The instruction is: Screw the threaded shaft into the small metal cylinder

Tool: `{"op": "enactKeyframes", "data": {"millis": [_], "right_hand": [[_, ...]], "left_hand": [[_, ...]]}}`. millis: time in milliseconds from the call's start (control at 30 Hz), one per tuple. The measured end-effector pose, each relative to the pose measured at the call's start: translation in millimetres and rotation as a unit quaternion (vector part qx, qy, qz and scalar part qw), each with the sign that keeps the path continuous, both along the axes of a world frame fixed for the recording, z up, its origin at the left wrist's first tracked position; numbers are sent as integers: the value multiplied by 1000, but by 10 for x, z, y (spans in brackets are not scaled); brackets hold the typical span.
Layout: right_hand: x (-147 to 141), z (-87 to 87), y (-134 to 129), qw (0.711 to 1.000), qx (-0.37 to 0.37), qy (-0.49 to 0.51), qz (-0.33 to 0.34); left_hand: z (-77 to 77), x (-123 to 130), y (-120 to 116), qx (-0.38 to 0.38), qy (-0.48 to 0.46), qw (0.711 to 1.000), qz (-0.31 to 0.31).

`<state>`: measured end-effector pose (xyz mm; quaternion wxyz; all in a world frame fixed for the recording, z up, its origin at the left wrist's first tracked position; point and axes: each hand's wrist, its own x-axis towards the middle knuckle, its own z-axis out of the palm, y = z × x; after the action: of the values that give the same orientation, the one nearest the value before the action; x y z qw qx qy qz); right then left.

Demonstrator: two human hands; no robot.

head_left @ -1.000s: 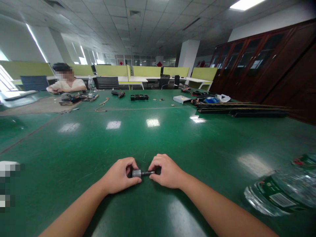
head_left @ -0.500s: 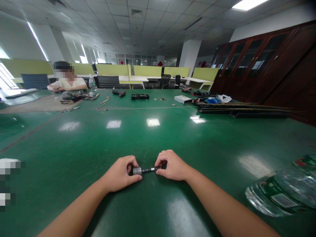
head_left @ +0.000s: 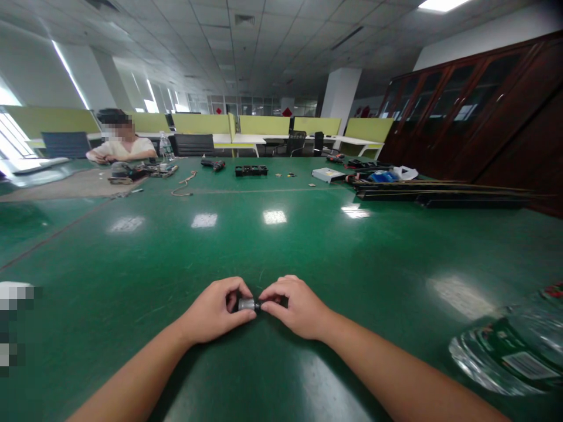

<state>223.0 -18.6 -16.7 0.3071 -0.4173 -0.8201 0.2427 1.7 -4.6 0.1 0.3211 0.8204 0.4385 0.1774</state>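
Left hand (head_left: 214,315), clamped on a cylinder (head_left: 247,304); right hand (head_left: 297,307), pinching its shaft (head_left: 258,306). Risk: cylinder might roll across the bench (head_left: 246,249) if the left grip slackens.

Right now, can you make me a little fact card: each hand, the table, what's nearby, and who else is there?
Left hand: the left hand grips a gray metal cylinder lying sideways
Right hand: the right hand has its fingertips at the thin dark shaft poking from the cylinder; exactly what they pinch is hidden
Table: green tabletop, shiny
Near right: clear plastic bottle, green label
Far side: power drill
Other people: one seated person, far left
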Motion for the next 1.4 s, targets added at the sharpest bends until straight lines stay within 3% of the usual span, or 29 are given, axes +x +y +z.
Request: {"op": "enactKeyframes", "data": {"millis": [667,1400], "right_hand": [[19,-16,9,998,20,-45,30],[40,-4,8,999,19,-11,27]], "left_hand": [[-8,30,7,14,20,1000,5],[15,25,-7,24,17,1000,-6]]}}
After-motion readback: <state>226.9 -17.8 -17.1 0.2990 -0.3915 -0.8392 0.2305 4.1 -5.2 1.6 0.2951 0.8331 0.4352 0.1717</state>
